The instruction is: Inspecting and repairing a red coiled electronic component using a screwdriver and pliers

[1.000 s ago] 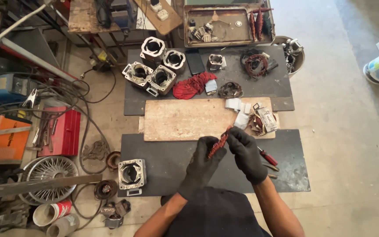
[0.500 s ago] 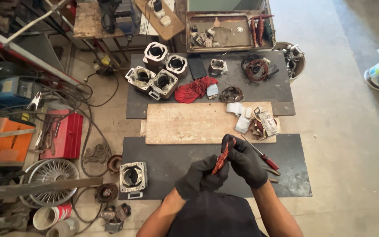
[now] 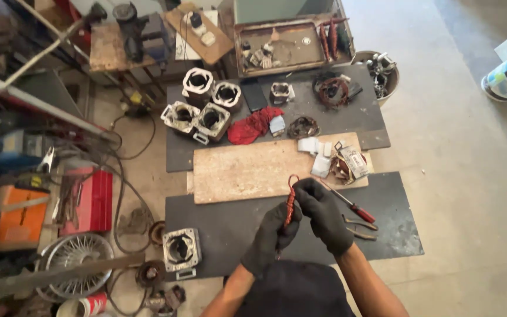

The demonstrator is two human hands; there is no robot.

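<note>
Your fingers (image 3: 306,191) on both gloved hands are closed around a twisted red wire bundle (image 3: 290,201), held upright above the dark mat (image 3: 394,235). Left hand (image 3: 271,235) grips low, right hand (image 3: 324,214) high. Wooden board (image 3: 236,173) just beyond.

A twisted red wire bundle (image 3: 290,202) is being held upright between two black-gloved hands. The lower part is being enclosed by the left hand (image 3: 271,238), and the upper part is being pinched by the right hand (image 3: 324,214). The work is being done above a dark floor mat (image 3: 382,235), beside a wooden board (image 3: 242,170). A red-handled screwdriver (image 3: 353,206) and pliers (image 3: 360,229) are being left lying just right of the hands. A square metal motor housing (image 3: 181,251) is being kept on the mat's left end.
</note>
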